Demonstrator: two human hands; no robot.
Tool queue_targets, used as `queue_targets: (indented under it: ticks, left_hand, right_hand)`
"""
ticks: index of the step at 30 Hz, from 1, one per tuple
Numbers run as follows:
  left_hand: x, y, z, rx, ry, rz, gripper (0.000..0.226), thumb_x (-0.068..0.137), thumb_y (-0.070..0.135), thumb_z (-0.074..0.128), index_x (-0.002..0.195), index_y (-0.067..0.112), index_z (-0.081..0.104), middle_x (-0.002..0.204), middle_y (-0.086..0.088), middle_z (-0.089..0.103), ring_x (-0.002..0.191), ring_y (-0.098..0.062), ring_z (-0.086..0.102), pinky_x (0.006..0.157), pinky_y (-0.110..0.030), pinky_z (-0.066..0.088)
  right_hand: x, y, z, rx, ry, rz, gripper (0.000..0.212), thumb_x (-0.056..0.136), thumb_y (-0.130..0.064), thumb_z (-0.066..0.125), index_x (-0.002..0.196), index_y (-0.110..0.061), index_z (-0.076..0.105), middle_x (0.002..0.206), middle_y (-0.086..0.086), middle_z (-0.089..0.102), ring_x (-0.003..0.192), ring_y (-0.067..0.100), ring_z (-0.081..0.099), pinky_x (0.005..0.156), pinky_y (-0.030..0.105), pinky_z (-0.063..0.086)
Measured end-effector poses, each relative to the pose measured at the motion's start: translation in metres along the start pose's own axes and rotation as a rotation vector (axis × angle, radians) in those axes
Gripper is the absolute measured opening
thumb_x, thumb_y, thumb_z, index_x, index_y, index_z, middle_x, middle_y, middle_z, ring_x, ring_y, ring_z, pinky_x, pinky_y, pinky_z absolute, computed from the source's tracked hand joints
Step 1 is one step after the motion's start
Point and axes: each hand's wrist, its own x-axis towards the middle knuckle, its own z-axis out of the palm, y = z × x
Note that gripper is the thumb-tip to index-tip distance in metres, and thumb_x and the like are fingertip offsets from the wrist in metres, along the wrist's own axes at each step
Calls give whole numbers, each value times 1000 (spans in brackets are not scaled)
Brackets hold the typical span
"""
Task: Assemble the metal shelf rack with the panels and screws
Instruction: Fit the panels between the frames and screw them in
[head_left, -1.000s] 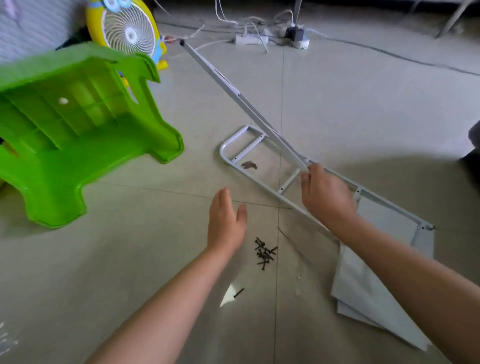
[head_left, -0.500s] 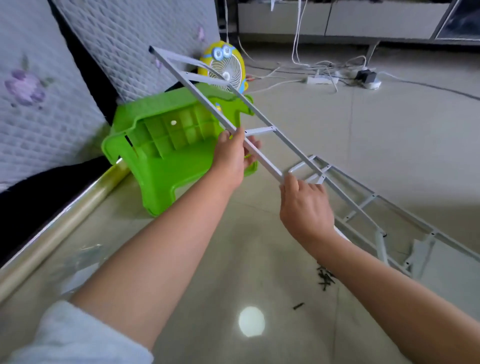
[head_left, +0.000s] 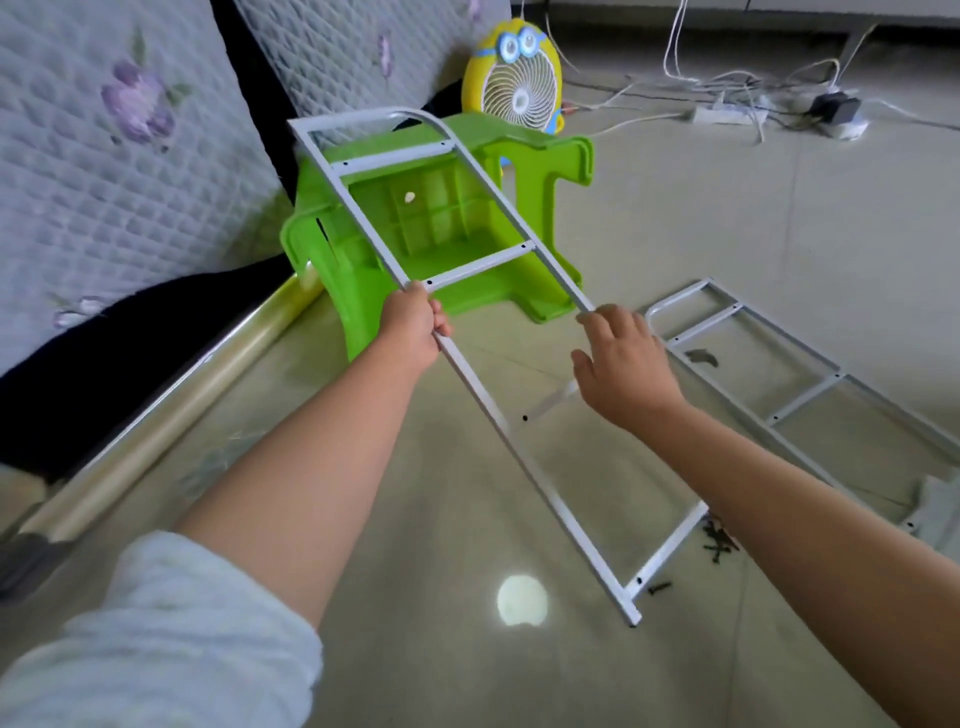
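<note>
Your right hand (head_left: 626, 366) has left the rail it shared with your left hand (head_left: 415, 332) half a second ago and crossed to the opposite rail, while the white side frame (head_left: 478, 267) has swung from edge-on to facing you flat. Your left fingers are curled tight round the left rail, just below the second rung. Your right fingers are loosely spread and straight, tips at the right rail; you cannot tell from this view whether they actually touch it. The frame runs up and away from your fingers to its rounded top, which sits in front of the green plastic stool (head_left: 550, 171) lying on its side. Below your left fingers the rail slopes down towards you, its end low over the tiled floor (head_left: 675, 218). Beyond your right fingertips a second side frame (head_left: 800, 400) lies flat on the tiles. Under your right forearm sits a small heap of dark screws (head_left: 719, 540), with one loose screw (head_left: 658, 588) just beside the held frame's lowest rung. Past the stool stands a yellow cartoon desk fan (head_left: 514, 78).
</note>
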Motion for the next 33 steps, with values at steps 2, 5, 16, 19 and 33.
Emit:
queue_targets:
  ticks: [2,5,16,19,33]
  left_hand:
    - [6,-5,-11,24,-23,8,32,102,16,25,71,15,34,60,0,27,21,-3,23,31,-8,20]
    - [15,-12,-24,24,-77,-23,31,102,19,27,74,14,38,60,-1,27,22,-2,24,32,-6,19]
    - [44,-34,-49,804,100,221,41,94,16,46,129,-3,37,128,-24,50,116,-32,52,95,-38,44]
    - [35,-37,-52,1123,56,342,70,94,13,47,144,-5,3,150,-22,15,139,-29,19,108,-25,15]
    - [13,-111,-77,1573,-91,425,71,88,10,50,144,-5,8,142,-38,-22,138,-44,-15,115,-36,-2]
  right_hand:
    - [4,12,10,17,-119,136,49,92,-28,46,136,-8,35,137,14,37,127,32,33,103,39,27]
    - [2,20,33,230,-309,319,49,95,-27,44,135,-4,31,133,22,41,123,37,38,98,36,32]
    - [6,-7,88,618,-293,425,14,98,-13,32,95,-5,44,93,15,49,82,24,46,72,34,40]
    - [21,-17,92,731,-204,473,13,97,-16,32,95,-9,43,92,13,51,83,25,51,78,39,46]
    - [30,-2,97,627,-427,250,66,92,2,34,148,-10,-1,156,6,2,143,18,8,102,13,8]
